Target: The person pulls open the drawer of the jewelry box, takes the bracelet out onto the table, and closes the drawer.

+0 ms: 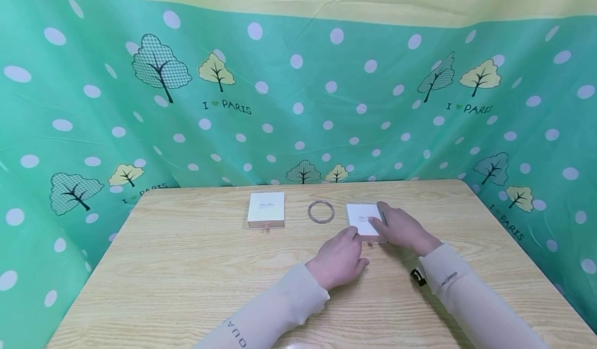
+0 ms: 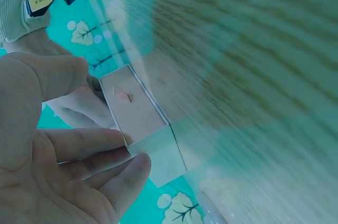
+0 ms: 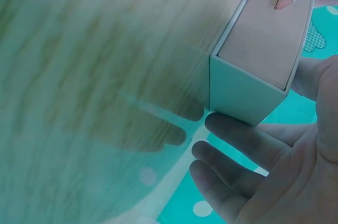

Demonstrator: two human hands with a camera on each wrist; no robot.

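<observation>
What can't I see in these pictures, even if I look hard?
Inside the left box: head view; the box is shut.
Inside the right box: every view; that box is shut too.
End of its lettering: head view; the right hand covers it.
Tiny print on the left box: head view; too small.
Pale thing: head view; bottom edge cuts it off.

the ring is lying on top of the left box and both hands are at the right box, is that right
Not on top of the left box: the head view shows the ring lying on the table, between that box and the right box. The rest holds: the left hand and right hand are at the right box.
</observation>
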